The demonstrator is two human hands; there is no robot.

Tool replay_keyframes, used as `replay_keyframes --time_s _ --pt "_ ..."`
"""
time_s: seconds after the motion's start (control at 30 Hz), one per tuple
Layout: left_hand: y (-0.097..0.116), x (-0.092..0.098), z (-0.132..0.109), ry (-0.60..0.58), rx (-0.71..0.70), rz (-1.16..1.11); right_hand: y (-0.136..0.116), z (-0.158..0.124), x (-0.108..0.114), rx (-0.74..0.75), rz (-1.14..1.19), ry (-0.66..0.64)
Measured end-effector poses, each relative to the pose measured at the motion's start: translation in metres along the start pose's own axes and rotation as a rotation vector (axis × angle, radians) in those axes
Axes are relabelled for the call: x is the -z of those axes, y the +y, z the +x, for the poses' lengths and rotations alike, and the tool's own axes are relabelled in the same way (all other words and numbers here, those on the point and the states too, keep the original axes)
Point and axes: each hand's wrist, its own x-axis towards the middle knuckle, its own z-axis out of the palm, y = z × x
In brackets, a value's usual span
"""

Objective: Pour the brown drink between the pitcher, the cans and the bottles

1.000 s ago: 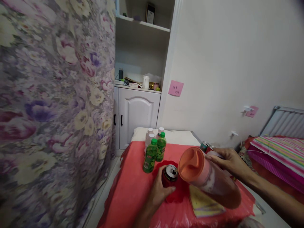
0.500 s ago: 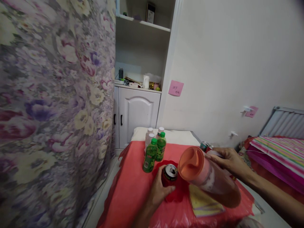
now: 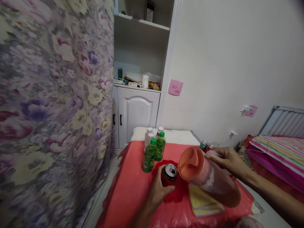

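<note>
My left hand (image 3: 161,186) wraps round an opened drink can (image 3: 169,176), held upright over a red tray (image 3: 177,198). My right hand (image 3: 226,161) grips the handle of a clear pitcher (image 3: 217,185) with an orange lid (image 3: 191,164). The pitcher is tilted far to the left, its lid close beside the can's top, and brownish liquid with some foam lies inside it. Whether liquid runs between lid and can I cannot make out. Left of the can stand two green bottles (image 3: 149,156), with several white-capped bottles (image 3: 148,133) around and behind them.
A folded yellow cloth (image 3: 204,202) lies under the pitcher on the red-covered table (image 3: 125,183). More cans (image 3: 204,145) stand behind my right hand. A floral curtain (image 3: 57,110) hangs at left, a white cabinet (image 3: 140,107) stands behind, and a bed (image 3: 280,158) is at right.
Almost nothing differs. The view has shifted slightly; both hands, the can and the tilted pitcher keep nearly the same positions.
</note>
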Motion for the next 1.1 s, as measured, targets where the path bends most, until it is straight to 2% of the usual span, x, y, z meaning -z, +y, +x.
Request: replay_keyframes --time_s 0.53,1.1 --pt "0.014 -0.001 -0.002 -0.023 0.021 -0.033 -0.005 0.0 -0.003 0.0 -0.002 -0.021" --pt "0.012 -0.001 -0.004 -0.024 -0.005 -0.046 -0.007 -0.001 0.0 -0.004 -0.049 -0.009"
